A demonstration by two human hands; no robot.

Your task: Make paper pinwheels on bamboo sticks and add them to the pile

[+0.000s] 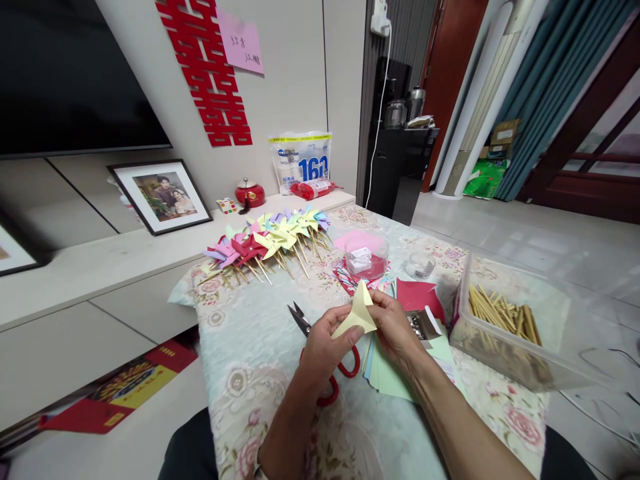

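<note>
Between my two hands is a pale yellow paper sheet (359, 315), partly folded with a corner pointing up. My left hand (333, 333) pinches its lower left side with the thumb on top. At its right edge, my right hand (393, 323) grips the paper, the fingertips partly hidden behind it. Red-handled scissors (300, 320) lie on the table under my left hand, blades spread toward the far left. Near my right hand are a stack of coloured paper (393, 377) and a small open box (425, 327) with shiny metal pieces in it.
Finished paper pinwheels (275, 237) on sticks lie in a pile at the far left of the flowered tablecloth (240, 353). Behind the hands stand a round clear container (367, 257) and a small clear dish (420, 265). A plastic bin (505, 353) of wooden sticks (500, 313) is at the right.
</note>
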